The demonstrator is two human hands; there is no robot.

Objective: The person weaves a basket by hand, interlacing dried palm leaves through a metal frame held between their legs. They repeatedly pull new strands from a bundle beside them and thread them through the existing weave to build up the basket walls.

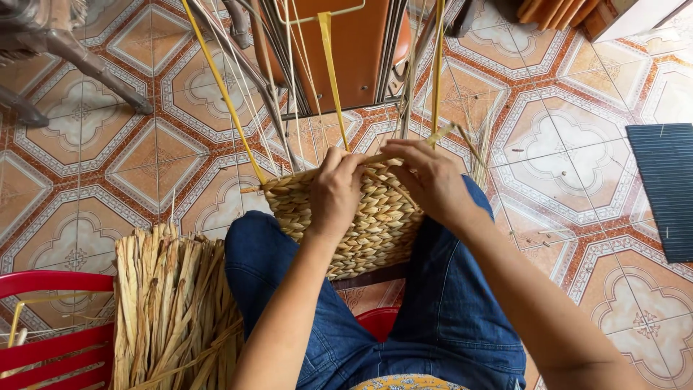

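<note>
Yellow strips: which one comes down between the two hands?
The short middle yellow strip, ending just above the left hand; the left one slants away, the right one stands beyond the right hand.

Patterned tile floor in warm daylight

The floor (108,144) is laid with glossy square tiles in orange, white and grey ornamental patterns, bright with soft daylight. A brown wooden panel (346,50) stands at the top centre. Grey metal furniture legs (79,65) cross the upper left, a dark ribbed mat (668,188) lies at the right edge, and a red plastic chair (50,339) sits lower left.
</note>
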